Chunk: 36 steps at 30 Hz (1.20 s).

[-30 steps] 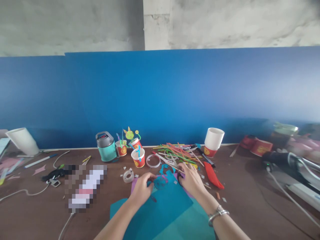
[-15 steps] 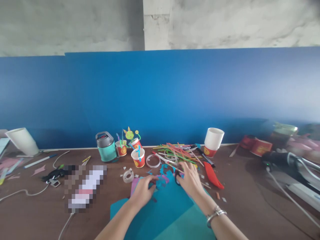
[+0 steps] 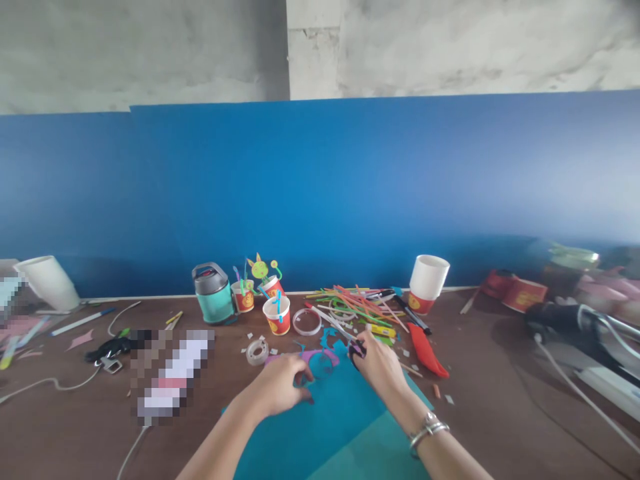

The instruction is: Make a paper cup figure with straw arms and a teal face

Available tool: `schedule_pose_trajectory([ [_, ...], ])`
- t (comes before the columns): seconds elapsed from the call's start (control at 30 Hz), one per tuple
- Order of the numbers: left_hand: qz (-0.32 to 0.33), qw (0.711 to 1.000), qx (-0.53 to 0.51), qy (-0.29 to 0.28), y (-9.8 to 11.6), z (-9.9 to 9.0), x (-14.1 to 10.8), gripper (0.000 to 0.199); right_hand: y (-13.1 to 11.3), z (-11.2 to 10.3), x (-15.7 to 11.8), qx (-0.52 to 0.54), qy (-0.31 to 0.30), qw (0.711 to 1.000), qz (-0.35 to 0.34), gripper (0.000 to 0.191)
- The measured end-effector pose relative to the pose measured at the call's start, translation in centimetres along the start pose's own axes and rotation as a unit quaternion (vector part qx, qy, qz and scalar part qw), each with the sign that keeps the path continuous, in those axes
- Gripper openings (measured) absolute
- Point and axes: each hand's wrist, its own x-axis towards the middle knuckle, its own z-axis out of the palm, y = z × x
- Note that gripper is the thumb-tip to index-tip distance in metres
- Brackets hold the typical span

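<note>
My right hand (image 3: 379, 363) is closed around the dark handles of a pair of scissors (image 3: 345, 330), whose blades point up and to the left. Sheets of blue paper (image 3: 320, 427) lie on the table under both hands. Over the left part of that paper rests my left hand (image 3: 283, 387), its fingers curved and apart with nothing visible between them. Just beyond its fingertips is a round blue piece or outline (image 3: 320, 365), too blurred to tell which. A strip of purple paper (image 3: 327, 357) shows along the far edge, beside blue paper scraps (image 3: 330, 339).
Colourful strips (image 3: 355, 303), a glue stick (image 3: 383, 331) and a red pouch-like item (image 3: 427, 352) lie ahead and right. Tape rolls (image 3: 257, 352), paper cups (image 3: 277, 317) and a teal flask (image 3: 214, 297) stand left. A stacked cup (image 3: 429, 280) is behind, right.
My right hand has closed on the scissors and lifted them a little, uncovering the yellow glue stick. My left hand has shifted slightly left and toward me, and the blue paper has moved.
</note>
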Motion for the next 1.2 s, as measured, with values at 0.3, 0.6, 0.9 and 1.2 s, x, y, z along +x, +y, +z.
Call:
schedule_pose_trajectory([
  [0.3, 0.012, 0.999, 0.001, -0.046, -1.1, 0.0, -0.1, 0.021, 0.3, 0.0, 0.1, 0.009, -0.039, 0.997, 0.068, 0.029],
  [0.6, 0.025, 0.997, -0.032, -0.065, -1.3, 0.1, 0.1, 0.009, -0.3, 0.2, -0.3, 0.055, -0.004, 0.998, -0.029, 0.023],
  [0.9, -0.017, 0.998, -0.026, 0.047, -1.9, 0.3, 0.5, 0.007, -2.4, 2.2, -2.4, 0.065, -0.007, 0.967, -0.244, 0.030],
  [1.2, -0.072, 0.968, 0.054, 0.233, -2.3, 0.5, 1.0, 0.023, -3.0, 3.9, -1.7, 0.052, 0.011, 0.984, -0.168, 0.038],
])
